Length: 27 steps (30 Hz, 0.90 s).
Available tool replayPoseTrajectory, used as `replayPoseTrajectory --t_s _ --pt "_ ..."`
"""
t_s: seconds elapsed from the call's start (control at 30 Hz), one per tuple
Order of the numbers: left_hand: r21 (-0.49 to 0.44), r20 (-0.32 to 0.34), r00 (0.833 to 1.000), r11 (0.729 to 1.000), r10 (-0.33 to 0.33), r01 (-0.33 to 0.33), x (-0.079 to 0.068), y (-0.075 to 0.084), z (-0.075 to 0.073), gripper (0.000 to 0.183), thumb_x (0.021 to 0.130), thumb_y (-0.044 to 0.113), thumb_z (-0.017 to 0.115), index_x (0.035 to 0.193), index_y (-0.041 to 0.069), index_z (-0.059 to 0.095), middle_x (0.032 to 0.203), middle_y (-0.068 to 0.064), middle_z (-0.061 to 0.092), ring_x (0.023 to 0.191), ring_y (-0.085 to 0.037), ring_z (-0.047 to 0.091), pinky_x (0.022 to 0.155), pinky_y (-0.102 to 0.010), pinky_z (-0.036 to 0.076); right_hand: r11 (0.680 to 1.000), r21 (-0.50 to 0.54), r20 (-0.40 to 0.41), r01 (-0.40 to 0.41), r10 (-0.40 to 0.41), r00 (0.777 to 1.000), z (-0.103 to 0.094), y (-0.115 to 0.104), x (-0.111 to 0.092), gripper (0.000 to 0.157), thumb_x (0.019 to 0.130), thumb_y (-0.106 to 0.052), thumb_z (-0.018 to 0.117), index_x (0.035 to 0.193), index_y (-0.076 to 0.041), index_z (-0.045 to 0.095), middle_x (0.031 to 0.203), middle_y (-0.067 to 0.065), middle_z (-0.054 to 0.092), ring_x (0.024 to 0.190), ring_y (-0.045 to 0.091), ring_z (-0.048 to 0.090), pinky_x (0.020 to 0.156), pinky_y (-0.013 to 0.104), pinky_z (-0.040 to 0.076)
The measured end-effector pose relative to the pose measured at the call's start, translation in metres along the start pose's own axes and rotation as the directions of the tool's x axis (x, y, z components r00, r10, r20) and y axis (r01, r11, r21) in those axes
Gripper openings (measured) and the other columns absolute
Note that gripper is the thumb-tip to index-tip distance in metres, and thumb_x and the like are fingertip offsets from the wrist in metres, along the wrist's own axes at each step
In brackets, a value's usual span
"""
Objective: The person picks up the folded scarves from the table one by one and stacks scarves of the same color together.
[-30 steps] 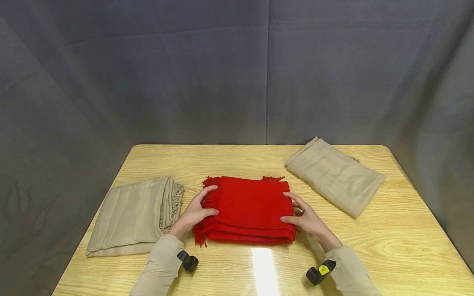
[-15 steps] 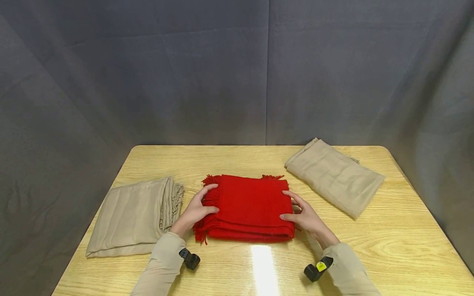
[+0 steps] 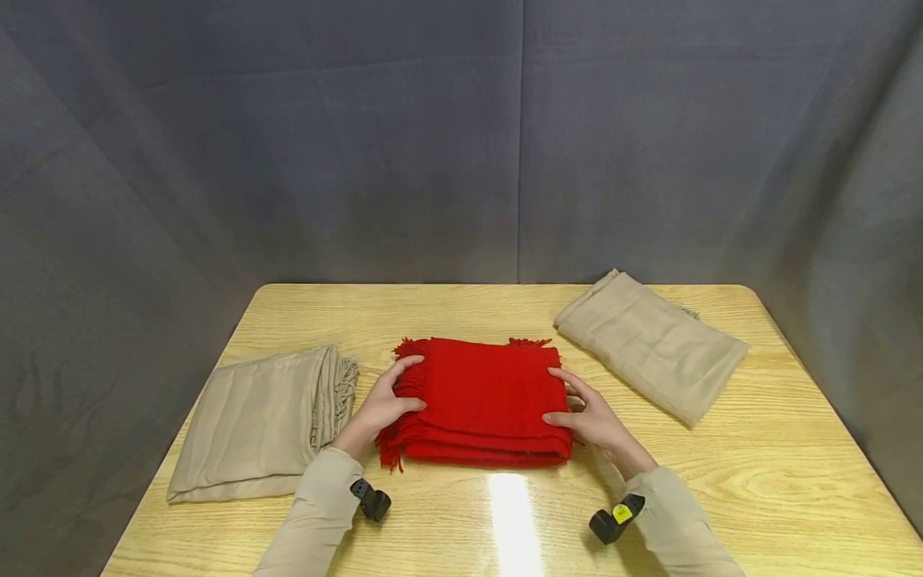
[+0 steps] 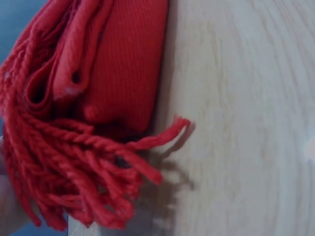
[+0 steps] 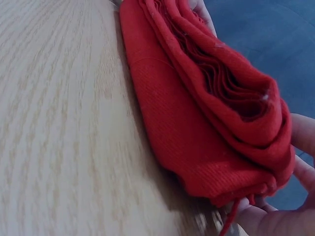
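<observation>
A red fringed scarf (image 3: 497,389), folded into a thick rectangle, lies at the middle of the table in the head view. My left hand (image 3: 384,405) grips its fringed left end, thumb and forefinger over the top; the other fingers are hidden. At the opposite, folded end my right hand (image 3: 593,417) holds on with thumb and forefinger on the upper layer. In the right wrist view, fingertips (image 5: 248,216) reach under the scarf's lower corner. The left wrist view shows the twisted red fringe (image 4: 83,167) hanging close over the wood, with a sliver of hand behind it.
A folded beige cloth (image 3: 252,425) with fringe lies left of the left forearm. Another folded beige cloth (image 3: 652,344) sits slanted at the back right. The wooden table (image 3: 779,481) ends at a grey curtain (image 3: 433,160) behind and on both sides.
Both hands and the red scarf have shifted slightly away from the body, toward the back of the table. The hands keep the same hold, and the beige cloths stay put.
</observation>
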<state>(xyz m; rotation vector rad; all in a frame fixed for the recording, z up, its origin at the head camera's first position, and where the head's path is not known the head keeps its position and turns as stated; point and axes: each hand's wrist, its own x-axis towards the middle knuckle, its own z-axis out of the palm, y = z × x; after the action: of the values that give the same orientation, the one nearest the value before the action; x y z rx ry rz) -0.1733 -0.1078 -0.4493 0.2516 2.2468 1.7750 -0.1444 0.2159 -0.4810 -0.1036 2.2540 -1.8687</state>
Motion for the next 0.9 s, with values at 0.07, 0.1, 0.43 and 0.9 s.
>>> replayPoseTrajectory --t_s 0.07,0.1,0.43,0.9 --pt "0.001 0.005 1.0 1.0 0.004 -0.004 -0.002 0.006 0.0 0.068 0.072 -0.013 0.06 0.135 0.001 0.038 0.144 -0.02 0.026 0.133 -0.035 0.016 0.099 -0.052 0.026 1.0 -0.009 -0.007 -0.004 0.004 1.0 0.0 -0.001 0.0 0.072 0.075 0.0 0.07 0.138 -0.009 0.037 0.125 0.024 0.04 0.108 0.036 0.043 0.078 0.033 0.045" --pt "0.001 0.004 1.0 1.0 0.004 -0.004 -0.002 0.007 0.0 0.068 0.072 -0.013 0.06 0.135 0.001 0.038 0.144 -0.02 0.026 0.133 -0.035 0.016 0.099 -0.052 0.026 1.0 -0.014 -0.008 -0.005 0.005 1.0 0.0 -0.001 0.001 0.072 0.075 0.0 0.07 0.138 -0.01 0.037 0.125 0.024 0.04 0.109 0.036 0.043 0.078 0.032 0.045" --pt "-0.012 -0.009 1.0 1.0 -0.014 0.014 0.009 -0.005 -0.002 0.068 0.075 -0.006 0.063 0.137 0.007 0.038 0.144 -0.017 0.027 0.131 -0.033 0.021 0.103 -0.052 0.02 1.0 0.005 -0.013 -0.009 0.009 1.0 0.001 -0.004 0.007 0.071 0.075 0.002 0.068 0.138 -0.01 0.037 0.127 0.022 0.04 0.106 0.035 0.044 0.077 0.031 0.044" --pt "0.0 0.016 0.998 0.998 0.064 -0.064 0.016 -0.016 -0.004 0.067 0.073 -0.007 0.063 0.135 0.012 0.046 0.142 -0.007 0.036 0.133 -0.025 0.022 0.103 -0.047 0.022 0.999 0.043 -0.029 0.016 -0.015 0.999 0.004 -0.008 0.012 0.067 0.075 0.004 0.067 0.136 -0.006 0.04 0.125 0.023 0.038 0.099 0.032 0.048 0.071 0.027 0.046"
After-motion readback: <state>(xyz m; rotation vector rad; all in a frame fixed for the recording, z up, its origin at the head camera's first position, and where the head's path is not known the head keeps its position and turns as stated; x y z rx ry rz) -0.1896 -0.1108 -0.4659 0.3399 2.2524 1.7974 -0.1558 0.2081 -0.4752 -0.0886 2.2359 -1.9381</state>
